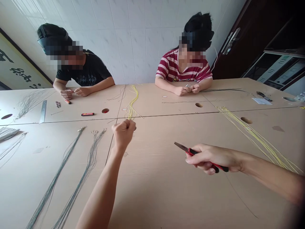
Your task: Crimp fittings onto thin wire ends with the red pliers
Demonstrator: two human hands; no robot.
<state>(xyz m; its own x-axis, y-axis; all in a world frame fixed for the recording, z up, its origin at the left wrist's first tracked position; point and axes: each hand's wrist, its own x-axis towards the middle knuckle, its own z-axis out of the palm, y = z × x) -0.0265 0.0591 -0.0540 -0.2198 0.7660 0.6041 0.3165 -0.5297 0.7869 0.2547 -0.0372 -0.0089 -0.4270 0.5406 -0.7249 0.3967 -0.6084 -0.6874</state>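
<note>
My left hand (124,133) is closed in a fist at the near end of a bundle of yellow cords (133,100). From this side I cannot tell whether the fist grips those cords or anything else. Wrapped round the handles of red-and-black pliers (190,150), my right hand (209,157) is over the table to the right, the narrow metal jaws pointing up and left. A thin dark strand (241,197) runs on the table below the right wrist.
Two bundles of grey-green cords (62,159) (89,162) lie at left, more yellow cords (252,133) at right. Across the table (152,178) sit two people (83,70) (184,68), hands busy. A steel ruler (43,111), a red lighter-like stick (87,114) and round table holes (246,120) are about.
</note>
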